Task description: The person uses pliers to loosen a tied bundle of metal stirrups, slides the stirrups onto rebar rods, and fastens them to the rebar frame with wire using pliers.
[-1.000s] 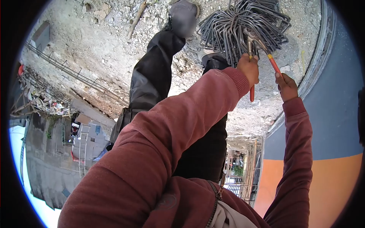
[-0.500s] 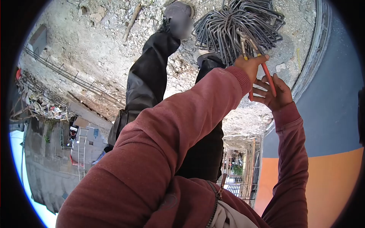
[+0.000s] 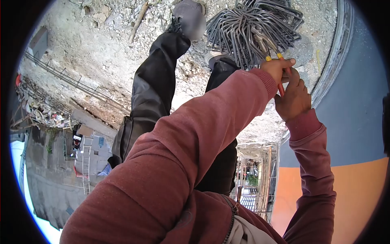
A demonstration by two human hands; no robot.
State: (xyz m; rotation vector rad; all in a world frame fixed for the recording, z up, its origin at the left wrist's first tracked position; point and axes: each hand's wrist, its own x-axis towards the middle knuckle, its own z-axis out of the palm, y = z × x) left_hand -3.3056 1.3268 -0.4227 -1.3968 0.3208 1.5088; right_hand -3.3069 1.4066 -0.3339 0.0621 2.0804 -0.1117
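Red-handled pincers [image 3: 278, 55] with yellow collars point up toward a bundle of bent steel rebar stirrups [image 3: 237, 28], their metal jaws overlapping it in view. My left hand [image 3: 273, 70] is closed around the upper handles, its thumb stretched to the right. Just below it, my right hand [image 3: 293, 95] has its fingers curled at the red handles, close against my left hand. Part of the handles is hidden behind both hands. Whether the jaws touch the steel I cannot tell.
Both my shoes [image 3: 189, 18] stand on gravelly ground beside the stirrups. A stick [image 3: 139, 22] lies at the upper left. A rebar cage [image 3: 77, 83] runs along the left. A grey and orange wall [image 3: 337, 122] rises at the right.
My right hand has gone from open, fingers spread, to curled at the pincers' handles. My left hand and the pincers have shifted slightly right.
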